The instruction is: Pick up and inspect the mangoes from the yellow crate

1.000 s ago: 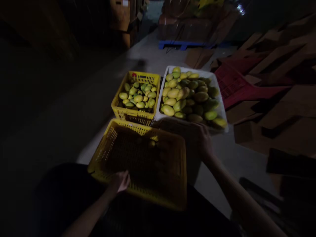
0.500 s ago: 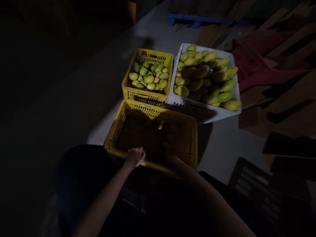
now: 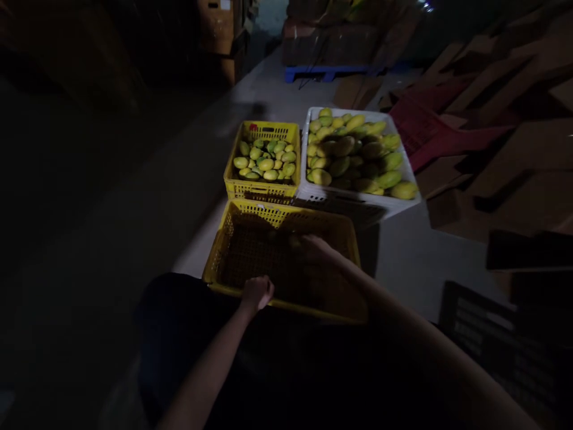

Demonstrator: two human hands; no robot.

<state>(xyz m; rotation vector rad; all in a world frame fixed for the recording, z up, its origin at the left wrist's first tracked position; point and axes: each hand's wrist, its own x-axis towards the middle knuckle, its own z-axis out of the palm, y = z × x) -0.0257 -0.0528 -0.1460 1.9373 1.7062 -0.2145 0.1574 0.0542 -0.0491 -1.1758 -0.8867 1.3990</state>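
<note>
Directly before me is a yellow slatted plastic crate, its inside mostly in shadow. My left hand is closed at its near rim, fingers curled over the edge. Inside the crate's right half, my right hand reaches forward, dim and blurred, so its fingers cannot be made out. A dark yellowish fruit is close to its fingertips; whether they touch it is unclear. Behind stand a smaller-looking yellow crate of green-yellow oval fruit and a white crate heaped with longer yellow-green fruit.
Cardboard pieces and a red plastic crate lie on the right. A blue pallet bearing boxes is at the back, with cardboard boxes left of it. A dark slatted crate sits at lower right.
My right hand has moved forward and up from the near side of the crate toward its middle. My left hand stays at the rim. The view has tilted upward, showing more background.
</note>
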